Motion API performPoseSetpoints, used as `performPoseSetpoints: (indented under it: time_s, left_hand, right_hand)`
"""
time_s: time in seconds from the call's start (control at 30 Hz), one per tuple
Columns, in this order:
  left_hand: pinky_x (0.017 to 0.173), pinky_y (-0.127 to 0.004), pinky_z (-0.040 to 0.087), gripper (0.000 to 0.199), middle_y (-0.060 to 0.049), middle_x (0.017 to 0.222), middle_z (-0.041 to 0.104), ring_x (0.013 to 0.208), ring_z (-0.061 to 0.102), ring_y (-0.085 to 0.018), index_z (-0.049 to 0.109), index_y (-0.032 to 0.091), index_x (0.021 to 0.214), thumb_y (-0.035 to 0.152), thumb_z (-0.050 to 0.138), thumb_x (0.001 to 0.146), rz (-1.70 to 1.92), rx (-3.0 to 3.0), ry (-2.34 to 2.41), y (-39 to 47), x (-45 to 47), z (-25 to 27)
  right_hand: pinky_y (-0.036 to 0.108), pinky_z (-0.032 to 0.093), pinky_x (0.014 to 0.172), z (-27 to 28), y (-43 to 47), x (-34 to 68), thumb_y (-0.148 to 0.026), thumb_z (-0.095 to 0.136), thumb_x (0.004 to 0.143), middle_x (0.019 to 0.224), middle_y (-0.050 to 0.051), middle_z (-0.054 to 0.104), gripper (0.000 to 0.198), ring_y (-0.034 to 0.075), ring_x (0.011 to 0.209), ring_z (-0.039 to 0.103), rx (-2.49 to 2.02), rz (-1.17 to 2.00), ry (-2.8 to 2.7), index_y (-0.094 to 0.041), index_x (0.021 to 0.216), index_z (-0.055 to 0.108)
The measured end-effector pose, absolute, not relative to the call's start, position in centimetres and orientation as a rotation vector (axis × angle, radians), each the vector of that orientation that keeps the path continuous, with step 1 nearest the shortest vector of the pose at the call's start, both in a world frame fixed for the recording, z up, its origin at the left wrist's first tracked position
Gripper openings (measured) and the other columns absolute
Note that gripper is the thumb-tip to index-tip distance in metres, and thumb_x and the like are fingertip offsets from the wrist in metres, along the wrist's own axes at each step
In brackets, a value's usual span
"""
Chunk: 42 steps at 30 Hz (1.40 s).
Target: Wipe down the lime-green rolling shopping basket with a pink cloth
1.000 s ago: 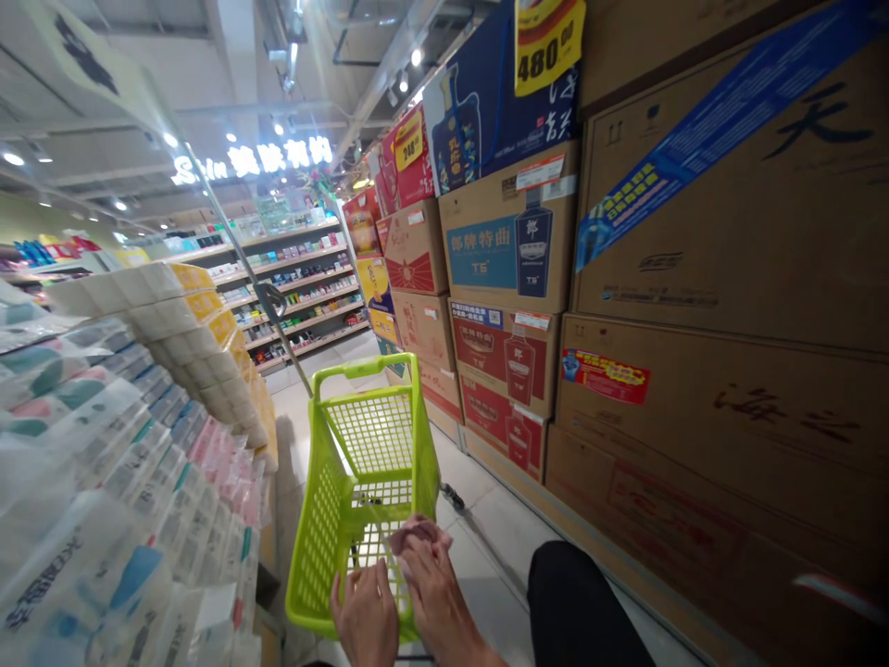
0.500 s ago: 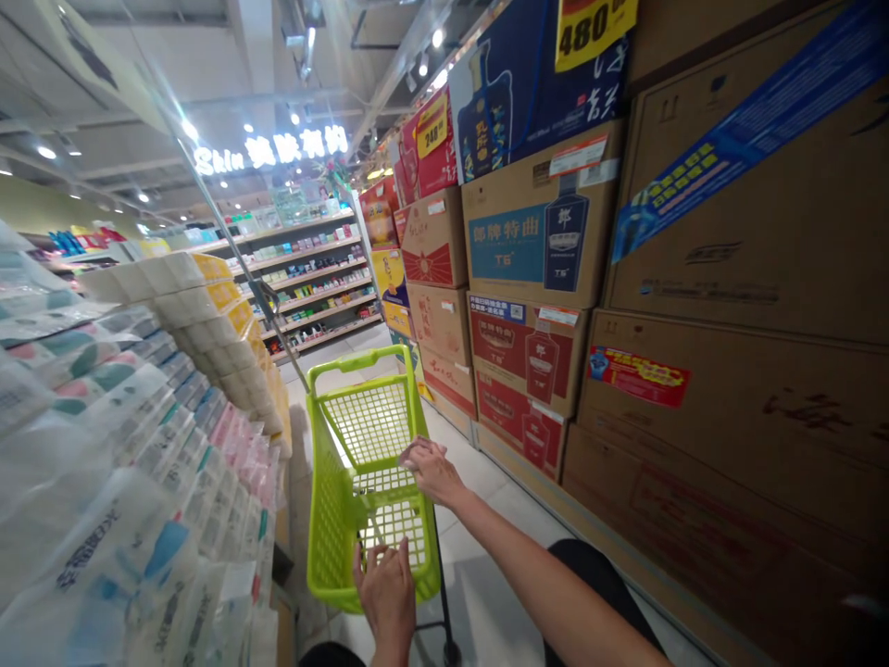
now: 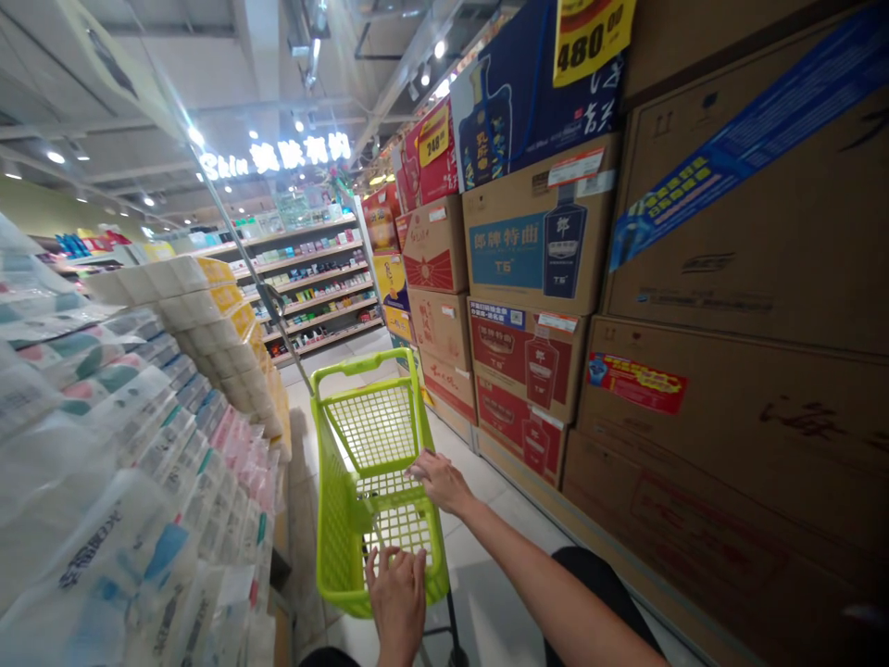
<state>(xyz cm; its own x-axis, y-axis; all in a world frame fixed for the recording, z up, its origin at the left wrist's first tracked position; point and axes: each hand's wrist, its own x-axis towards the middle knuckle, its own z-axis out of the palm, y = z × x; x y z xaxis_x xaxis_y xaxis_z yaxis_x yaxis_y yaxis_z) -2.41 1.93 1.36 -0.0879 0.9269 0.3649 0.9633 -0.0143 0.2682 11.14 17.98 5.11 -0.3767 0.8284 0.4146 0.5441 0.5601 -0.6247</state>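
Note:
A lime-green plastic shopping cart (image 3: 381, 428) with lattice walls stands in front of me, its basket with no goods visible inside. My left hand (image 3: 397, 593) is at the near rim, fingers bent over the edge and slightly apart. On the right rim, my right hand (image 3: 442, 482) has its fingers closed over the edge, with the fingertips pointing into the basket. Below the basket, part of a dark metal frame and a wheel (image 3: 458, 658) shows beside my legs.
Stacked liquor cartons (image 3: 534, 241) wall the aisle on the right. To the left are piled tissue packs (image 3: 173, 463) and paper rolls (image 3: 208, 315). A thin pole (image 3: 240, 245) slants behind the cart. Stocked shelves (image 3: 312, 278) close the far end; pale tiled floor (image 3: 479, 556) runs between.
The cart and both hands sit slightly lower and further right in the picture. Both hands stay at the same parts of the rim.

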Motion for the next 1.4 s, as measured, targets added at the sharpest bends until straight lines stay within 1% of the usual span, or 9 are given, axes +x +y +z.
performPoseSetpoints:
  time_s: [0.1,0.17,0.3,0.6,0.7,0.87,0.97,1.1,1.4]
  left_hand:
    - [0.112,-0.047,0.022,0.027,0.001,0.097,0.071,0.109,0.056,-0.02,0.069,0.029,0.096,0.038,0.043,0.096,-0.648,-2.142,-2.087,0.8,-3.6,1.6]
    - [0.106,-0.044,0.028,0.028,0.001,0.099,0.07,0.102,0.057,-0.019,0.068,0.031,0.102,0.032,0.04,0.098,-0.571,-2.108,-2.116,0.2,-4.5,1.5]
    - [0.093,-0.038,0.034,0.033,0.0,0.094,0.068,0.094,0.056,-0.019,0.068,0.03,0.098,0.025,0.036,0.098,-0.504,-2.003,-2.147,0.0,-4.5,1.1]
    - [0.09,-0.035,0.037,0.032,0.001,0.097,0.069,0.094,0.06,-0.017,0.068,0.031,0.101,0.031,0.036,0.099,-0.546,-2.091,-2.121,1.2,-3.1,1.8]
    - [0.1,-0.039,0.036,0.03,0.0,0.1,0.07,0.1,0.06,-0.018,0.067,0.03,0.106,0.038,0.039,0.098,-0.527,-2.144,-2.086,1.7,-6.1,3.1]
    - [0.118,-0.05,0.017,0.04,0.001,0.092,0.068,0.119,0.051,-0.019,0.068,0.026,0.09,0.032,0.029,0.1,-0.459,-2.369,-2.007,2.2,-8.8,3.5]
    - [0.12,-0.052,0.015,0.042,0.0,0.092,0.066,0.115,0.051,-0.019,0.066,0.024,0.085,0.03,0.028,0.1,-0.519,-2.382,-2.006,2.6,-7.1,3.0]
    - [0.121,-0.054,0.016,0.042,0.001,0.092,0.064,0.11,0.052,-0.017,0.063,0.022,0.084,0.026,0.025,0.1,-0.625,-2.37,-2.022,3.0,-4.8,2.5]
    - [0.122,-0.054,0.013,0.049,0.001,0.086,0.061,0.111,0.052,-0.016,0.06,0.023,0.08,0.031,0.016,0.101,-0.768,-2.427,-2.105,3.0,-3.5,2.6]
  right_hand:
    - [0.034,0.04,0.097,4.7,19.1,10.9,-0.016,0.05,0.087,0.102,0.001,0.068,0.024,0.02,0.105,0.055,-1.096,0.463,-1.992,-0.028,0.092,0.07]
    - [0.034,0.04,0.097,4.3,18.8,10.9,-0.018,0.049,0.089,0.101,0.002,0.068,0.021,0.019,0.104,0.056,-1.056,0.458,-1.959,-0.026,0.091,0.069]
    - [0.036,0.041,0.098,3.1,15.5,11.4,-0.022,0.046,0.093,0.099,0.003,0.068,0.02,0.02,0.102,0.057,-1.042,0.472,-1.915,-0.023,0.09,0.066]
    - [0.037,0.038,0.106,1.4,6.0,15.7,-0.017,0.041,0.095,0.111,0.0,0.069,0.033,0.018,0.112,0.059,-0.952,0.58,-2.053,-0.029,0.117,0.062]
    - [0.037,0.039,0.106,3.1,7.4,17.1,-0.017,0.042,0.094,0.115,-0.001,0.068,0.034,0.019,0.122,0.054,-0.984,0.539,-2.103,-0.033,0.115,0.064]
    - [0.038,0.05,0.09,2.9,9.0,17.1,-0.023,0.046,0.093,0.123,0.003,0.065,0.029,0.025,0.118,0.055,-1.299,0.426,-2.016,-0.031,0.113,0.066]
    - [0.043,0.046,0.098,0.7,7.2,14.0,-0.021,0.041,0.095,0.124,0.007,0.064,0.036,0.026,0.113,0.058,-1.389,0.3,-1.856,-0.028,0.124,0.061]
    - [0.044,0.045,0.101,-1.4,4.3,9.4,-0.013,0.04,0.09,0.138,0.009,0.054,0.05,0.027,0.12,0.054,-1.335,0.249,-1.801,-0.025,0.138,0.05]
    - [0.044,0.042,0.104,-0.4,8.5,15.3,-0.007,0.04,0.088,0.132,0.006,0.059,0.051,0.023,0.122,0.052,-1.321,0.287,-1.789,-0.025,0.133,0.054]
